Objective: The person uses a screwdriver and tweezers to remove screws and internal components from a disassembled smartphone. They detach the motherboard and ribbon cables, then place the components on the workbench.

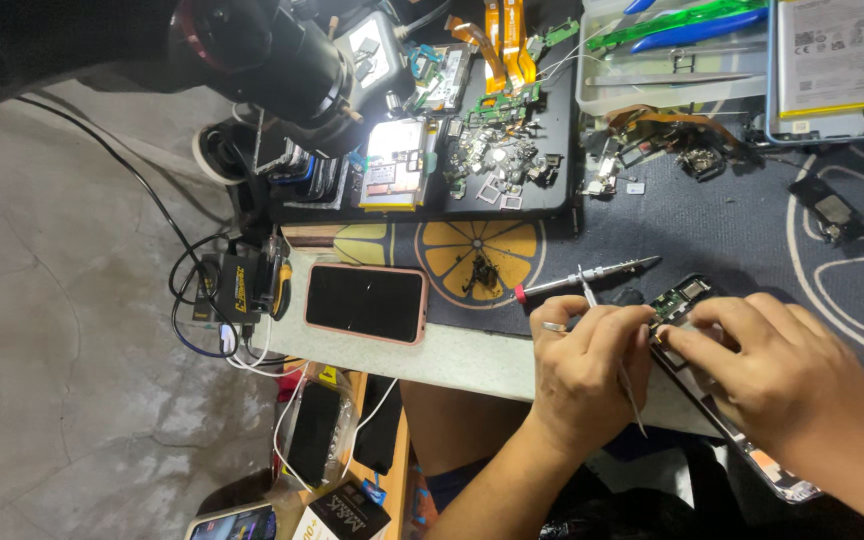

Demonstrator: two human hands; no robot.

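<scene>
I'm pinching tweezers (624,380) in my left hand (582,365), working the opened phone (697,350) at the desk (462,355) edge. My right hand (772,375) is gripping its frame. I'm judging small, steady tip movements work best here.

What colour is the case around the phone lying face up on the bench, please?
Pink: the phone has a pink case framing its dark screen, clearest in the head view.

The opened phone (717,395) lies slanted at the edge of the work mat, its back cover off. Its dark frame runs from upper left down to lower right, past the table edge. A green circuit board (680,298) shows at its upper end. Thin metal tweezers (612,352) stand steeply, tip up, just beside the board.
</scene>
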